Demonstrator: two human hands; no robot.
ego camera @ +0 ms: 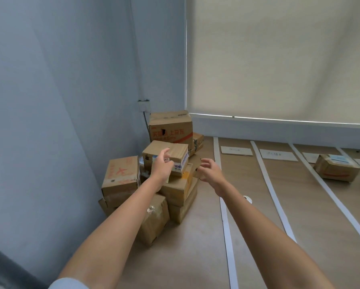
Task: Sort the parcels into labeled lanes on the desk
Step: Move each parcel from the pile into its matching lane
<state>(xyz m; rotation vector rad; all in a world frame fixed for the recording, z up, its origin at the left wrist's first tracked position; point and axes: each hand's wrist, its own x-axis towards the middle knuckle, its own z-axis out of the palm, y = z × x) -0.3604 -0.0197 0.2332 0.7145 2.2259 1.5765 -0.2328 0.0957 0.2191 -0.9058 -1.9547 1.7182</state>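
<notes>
A pile of several brown cardboard parcels sits in the desk's back left corner against the wall. On top of the pile lies a small parcel [175, 152] with a white label on its side. My left hand [162, 166] hovers at that parcel's near left face, fingers spread and loosely curled, holding nothing. My right hand [210, 171] hangs just right of the same parcel, fingers also spread and empty. A tall parcel [170, 127] with red print stands behind. One parcel [336, 168] lies alone in a lane on the right.
White tape strips [268, 180] divide the wooden desk [195, 247] into lanes, each with a paper label [236, 151] at its far end. A grey wall bounds the left side; a window blind hangs behind. A small white round object [248, 199] lies by my right forearm.
</notes>
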